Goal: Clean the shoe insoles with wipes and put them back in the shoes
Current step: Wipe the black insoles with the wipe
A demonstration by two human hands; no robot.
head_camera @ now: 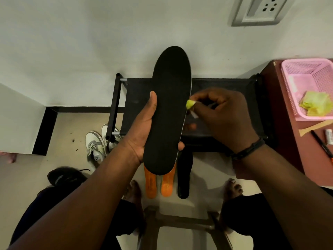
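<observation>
Nearest to the camera are the person's two forearms and, between the knees, the frame of a stool or chair [180,222] on which the person seems to sit, bare feet on the floor [72,141]. On the floor between the feet lie three more insoles – two orange insoles [151,186] side by side and one dark insole [183,177] just beside them.

The left hand [142,130] holds the black insole [169,109] upright from behind, thumb along its left edge and fingers wrapped to the right edge. The right hand [221,112] touches that right edge; its fingers are pinched together on a small yellow-green wipe [190,104] (folded very small, with a bit of white under it). So the step in hand looks like the wiping of the insole's edge. The next move, I judge, calls for passing the wipe along the rim while the left hand keeps the insole steady, and the insoles on the floor seem to wait their turn.

Behind the hands stands a black shoe rack [225,87] against the pale wall [90,42]. White sneakers [95,145] stand at its left foot, a black shoe [63,175] nearer. At the right a reddish tabletop [288,141] carries a pink basket [288,83] with crumpled yellow-green wipes [317,103] – also a marker [320,143]. High on the wall is a socket [261,9].
</observation>
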